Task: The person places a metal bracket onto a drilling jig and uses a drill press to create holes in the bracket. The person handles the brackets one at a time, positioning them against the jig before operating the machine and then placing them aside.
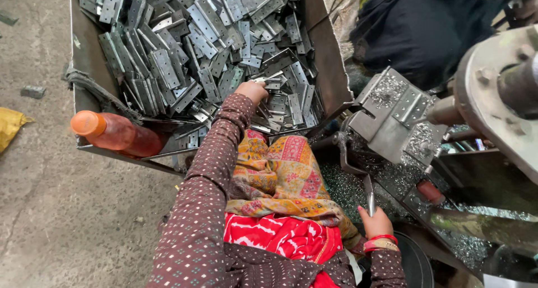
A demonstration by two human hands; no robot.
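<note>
Concrete workshop floor, big metal bin [89,58] heaped with punched steel plates [190,36]. Left hand [252,90] is down among them, fingers curled round one by the look of it. Right hand [374,222] grips the press lever [370,198]. Looks like pick-up; next, a clean lift to the press die [392,114].

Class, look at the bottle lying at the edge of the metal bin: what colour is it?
The bottle is reddish-orange with an orange cap, seen in the head view.
</note>
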